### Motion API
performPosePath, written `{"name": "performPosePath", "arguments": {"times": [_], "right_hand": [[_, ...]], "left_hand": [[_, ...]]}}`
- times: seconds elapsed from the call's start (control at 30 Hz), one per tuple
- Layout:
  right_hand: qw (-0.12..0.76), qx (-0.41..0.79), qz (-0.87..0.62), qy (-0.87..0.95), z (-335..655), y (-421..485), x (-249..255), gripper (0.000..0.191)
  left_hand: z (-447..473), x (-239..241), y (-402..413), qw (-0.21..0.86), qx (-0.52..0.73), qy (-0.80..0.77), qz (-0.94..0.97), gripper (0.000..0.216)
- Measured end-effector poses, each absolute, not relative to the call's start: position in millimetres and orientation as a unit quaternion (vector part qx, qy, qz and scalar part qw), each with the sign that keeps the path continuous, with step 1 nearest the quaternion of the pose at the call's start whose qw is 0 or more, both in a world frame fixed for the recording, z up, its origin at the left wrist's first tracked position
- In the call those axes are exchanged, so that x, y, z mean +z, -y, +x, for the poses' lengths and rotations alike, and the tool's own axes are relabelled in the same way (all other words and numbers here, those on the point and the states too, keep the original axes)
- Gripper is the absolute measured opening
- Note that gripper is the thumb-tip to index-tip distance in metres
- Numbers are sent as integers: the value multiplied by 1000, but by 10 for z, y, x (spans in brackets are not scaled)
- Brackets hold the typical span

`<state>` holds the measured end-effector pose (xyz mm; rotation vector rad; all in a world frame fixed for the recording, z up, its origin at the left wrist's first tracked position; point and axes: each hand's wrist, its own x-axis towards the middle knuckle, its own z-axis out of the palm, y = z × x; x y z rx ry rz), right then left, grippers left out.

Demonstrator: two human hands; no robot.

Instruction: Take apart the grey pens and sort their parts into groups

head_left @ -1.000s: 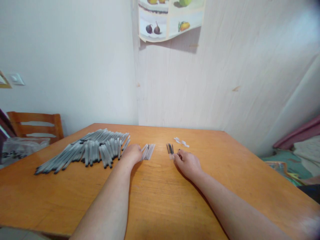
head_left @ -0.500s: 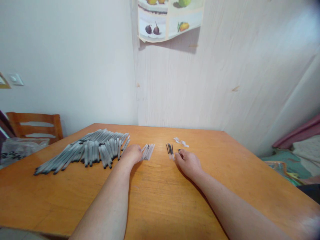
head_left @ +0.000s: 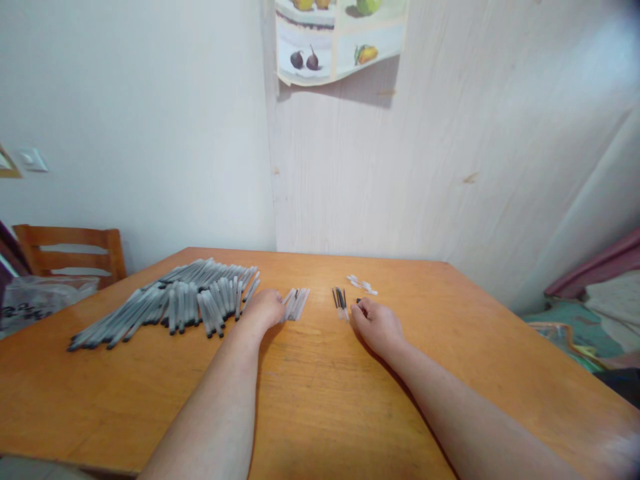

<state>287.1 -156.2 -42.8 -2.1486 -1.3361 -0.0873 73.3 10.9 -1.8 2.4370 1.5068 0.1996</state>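
Note:
My left hand (head_left: 265, 307) rests on the table, fingers curled, just left of a row of clear pen barrels (head_left: 299, 304). Its fingertips are hidden, so what it holds, if anything, cannot be seen. My right hand (head_left: 376, 325) is also closed on the tabletop, knuckles up. Small black pieces (head_left: 359, 301) show just beyond its fingers; whether it touches them I cannot tell. Between the hands, nearer the right one, several thin black ink refills (head_left: 341, 303) with pale tips lie side by side. Small whitish clear caps (head_left: 363, 285) are scattered behind the right hand.
A large heap of capped pens (head_left: 180, 300), translucent with black ends, covers the left part of the wooden table (head_left: 320, 400). A wooden chair (head_left: 70, 250) and a clear plastic bag (head_left: 50, 300) stand off the left edge. The wall (head_left: 200, 133) rises behind.

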Motion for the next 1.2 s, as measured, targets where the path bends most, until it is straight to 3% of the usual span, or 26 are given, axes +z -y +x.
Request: {"name": "performPosePath", "arguments": {"times": [0.43,0.93,1.2], "right_hand": [[309,-34,-803,508,2888,1568,-438,31],[315,-23,-790,525,2875,1593,-434,32],[329,-14,-777,536,2898,1576,-489,34]], "left_hand": [[728,-62,-164,118,69,-524,841,16],[610,-18,-162,51,164,-658,733,38],[617,-63,-209,43,132,-691,709,33]]}}
